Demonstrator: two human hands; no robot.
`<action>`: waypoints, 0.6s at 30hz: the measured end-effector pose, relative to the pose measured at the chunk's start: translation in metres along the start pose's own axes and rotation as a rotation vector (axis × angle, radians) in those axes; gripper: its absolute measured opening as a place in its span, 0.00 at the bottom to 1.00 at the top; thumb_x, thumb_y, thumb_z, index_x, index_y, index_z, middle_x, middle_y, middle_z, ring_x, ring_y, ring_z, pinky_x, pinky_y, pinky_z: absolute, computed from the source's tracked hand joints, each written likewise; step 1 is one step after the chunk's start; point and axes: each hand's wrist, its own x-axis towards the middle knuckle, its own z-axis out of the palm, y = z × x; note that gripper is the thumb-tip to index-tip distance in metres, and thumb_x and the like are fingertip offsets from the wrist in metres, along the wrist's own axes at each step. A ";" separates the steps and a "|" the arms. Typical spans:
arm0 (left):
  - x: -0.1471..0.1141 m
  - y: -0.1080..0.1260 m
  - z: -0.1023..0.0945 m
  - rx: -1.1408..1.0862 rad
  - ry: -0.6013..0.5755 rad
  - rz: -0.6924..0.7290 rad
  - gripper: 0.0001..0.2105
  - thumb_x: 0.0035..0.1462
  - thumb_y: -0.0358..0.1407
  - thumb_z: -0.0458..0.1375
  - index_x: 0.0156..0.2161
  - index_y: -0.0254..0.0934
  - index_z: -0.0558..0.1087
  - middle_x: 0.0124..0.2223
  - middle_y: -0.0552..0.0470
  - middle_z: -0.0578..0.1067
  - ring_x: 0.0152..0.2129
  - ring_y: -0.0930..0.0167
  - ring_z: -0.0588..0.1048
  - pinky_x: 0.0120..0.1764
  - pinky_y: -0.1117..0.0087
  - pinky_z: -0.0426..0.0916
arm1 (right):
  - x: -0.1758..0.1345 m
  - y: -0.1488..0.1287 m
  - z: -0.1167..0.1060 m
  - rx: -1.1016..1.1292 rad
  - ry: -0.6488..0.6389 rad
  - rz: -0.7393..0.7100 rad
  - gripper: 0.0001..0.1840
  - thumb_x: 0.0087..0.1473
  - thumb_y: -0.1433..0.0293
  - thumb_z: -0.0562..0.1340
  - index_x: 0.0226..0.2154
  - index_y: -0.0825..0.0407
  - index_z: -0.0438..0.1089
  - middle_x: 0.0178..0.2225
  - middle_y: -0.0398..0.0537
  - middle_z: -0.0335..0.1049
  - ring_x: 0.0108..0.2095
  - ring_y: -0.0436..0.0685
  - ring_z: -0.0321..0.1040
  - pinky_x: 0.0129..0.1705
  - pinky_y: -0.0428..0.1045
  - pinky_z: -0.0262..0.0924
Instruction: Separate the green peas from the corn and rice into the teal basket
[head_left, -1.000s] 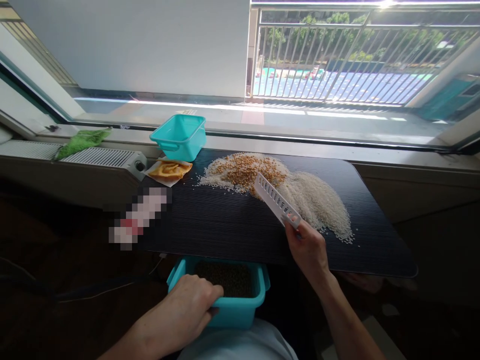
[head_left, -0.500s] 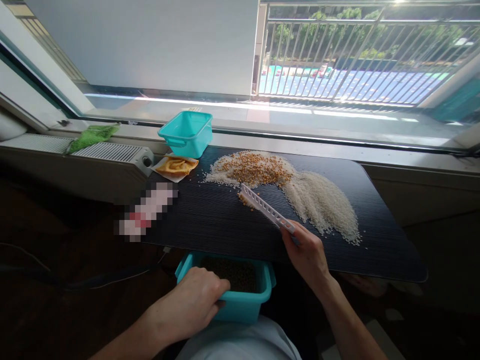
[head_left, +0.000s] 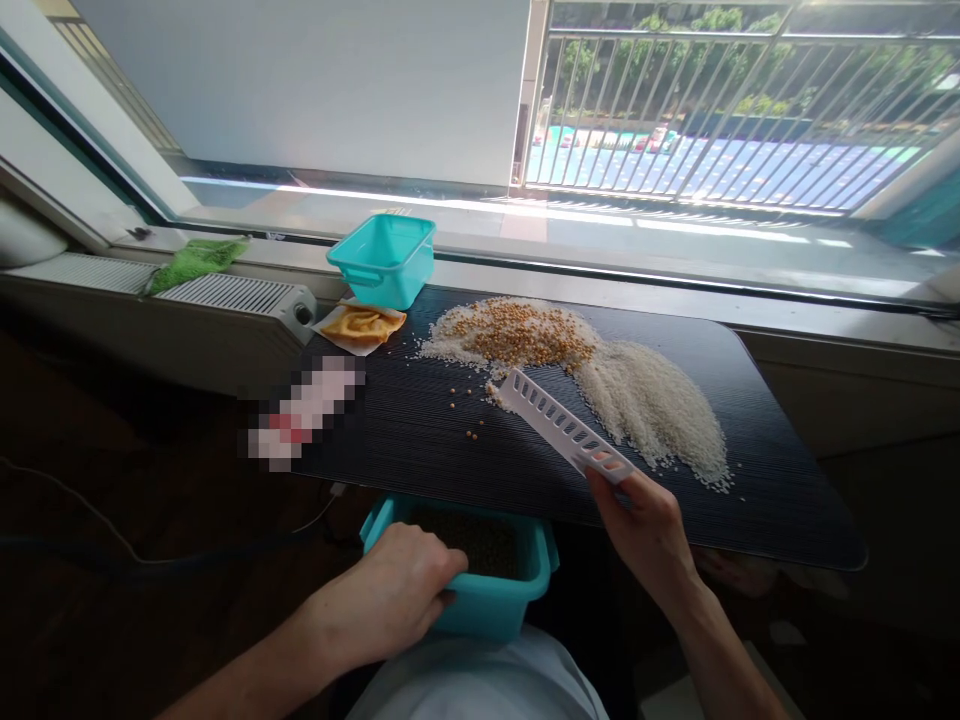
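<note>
Head view: right hand [head_left: 645,515] closed on white slotted strip [head_left: 553,428], white grain [head_left: 652,410] and yellow beans [head_left: 517,333] ahead of it, left hand [head_left: 409,580] clamped on rim of bin [head_left: 480,618]; too quick a sweep could flick yellow beans wide of bin.

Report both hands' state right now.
Left hand: closed on the lower turquoise bin's near rim.
Right hand: closed, holding the white slotted strip by one end.

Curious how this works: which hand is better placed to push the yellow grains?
Probably the right hand: it holds the strip near the yellow grains. The left hand grips the lower tub.
</note>
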 end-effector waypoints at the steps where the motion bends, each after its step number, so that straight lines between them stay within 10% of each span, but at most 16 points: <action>1: -0.001 -0.001 0.000 0.001 0.002 -0.003 0.06 0.59 0.32 0.55 0.35 0.38 0.75 0.37 0.44 0.81 0.37 0.56 0.80 0.40 0.59 0.71 | 0.000 0.000 0.001 0.001 0.002 0.004 0.10 0.57 0.71 0.60 0.38 0.47 0.77 0.39 0.47 0.81 0.38 0.59 0.79 0.41 0.52 0.73; 18: -0.025 -0.027 0.004 0.019 0.010 -0.091 0.07 0.58 0.31 0.54 0.36 0.38 0.75 0.37 0.44 0.81 0.37 0.56 0.80 0.39 0.58 0.72 | 0.013 -0.023 0.027 0.156 -0.171 -0.078 0.09 0.58 0.72 0.60 0.37 0.49 0.78 0.38 0.48 0.81 0.37 0.56 0.78 0.39 0.48 0.72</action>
